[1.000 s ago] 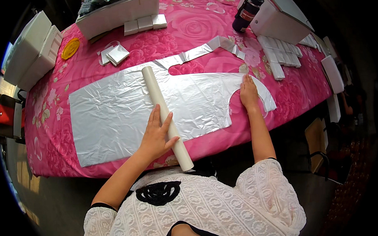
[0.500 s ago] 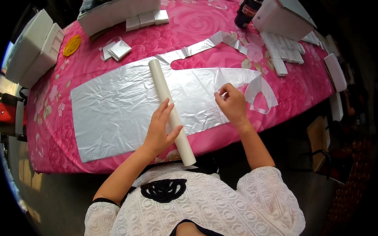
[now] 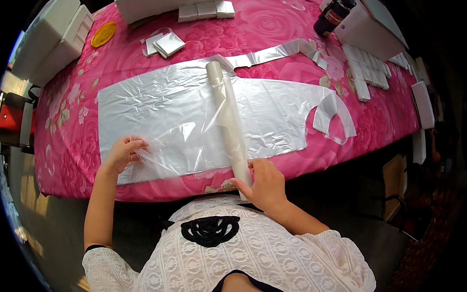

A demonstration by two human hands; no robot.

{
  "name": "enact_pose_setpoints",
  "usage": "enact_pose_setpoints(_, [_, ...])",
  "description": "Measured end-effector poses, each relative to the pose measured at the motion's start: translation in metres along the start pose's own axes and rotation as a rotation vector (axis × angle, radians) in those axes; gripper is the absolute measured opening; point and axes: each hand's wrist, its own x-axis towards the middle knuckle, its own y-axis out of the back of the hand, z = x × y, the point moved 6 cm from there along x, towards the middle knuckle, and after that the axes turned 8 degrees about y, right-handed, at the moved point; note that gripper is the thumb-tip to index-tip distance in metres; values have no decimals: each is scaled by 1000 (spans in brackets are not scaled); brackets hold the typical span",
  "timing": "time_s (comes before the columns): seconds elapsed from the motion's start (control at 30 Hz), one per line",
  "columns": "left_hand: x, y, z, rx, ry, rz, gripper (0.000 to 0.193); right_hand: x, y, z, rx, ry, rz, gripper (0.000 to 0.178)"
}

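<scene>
A thin, silvery-white plastic apron (image 3: 273,113) lies flat across the table, with a neck loop (image 3: 325,117) at its right end and a long strap (image 3: 271,54) on the far side. A pale tube (image 3: 214,74) rests across its middle, partly under a clear, creased film layer (image 3: 186,132). Over at the near left, my left hand (image 3: 121,155) pinches the edge of that film, pulling it leftward. My right hand (image 3: 268,186) grips the tube's near end, thumb laid on it and fingers at its right side.
Folded white packets (image 3: 205,11) sit at the back, more (image 3: 168,44) at the far left, and a stack (image 3: 364,69) at the right. A dark flask (image 3: 334,14) stands beside a white box (image 3: 368,28). A yellow disc (image 3: 103,34) lies near white foam boxes (image 3: 60,44).
My left hand has left the tube and moved left, drawing film out with it. My right hand has come from over the plastic down to the tube's near end.
</scene>
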Motion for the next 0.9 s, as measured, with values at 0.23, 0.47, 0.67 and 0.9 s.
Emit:
enact_pose_setpoints(0.23, [18,66,7,344,-61,170,9,-17,-38,29,76,-232,-372,48])
enact_pose_setpoints(0.47, [-28,39,72,1182,-689,885,21,-15,-32,33,189,-275,-396,44])
enact_pose_setpoints(0.67, [-41,-148,86,871,-1185,433,36,-13,-30,32,223,-284,-416,42])
enact_pose_setpoints(0.9, [28,-222,41,943,-1039,401,59,-14,-28,35,234,-265,-439,43])
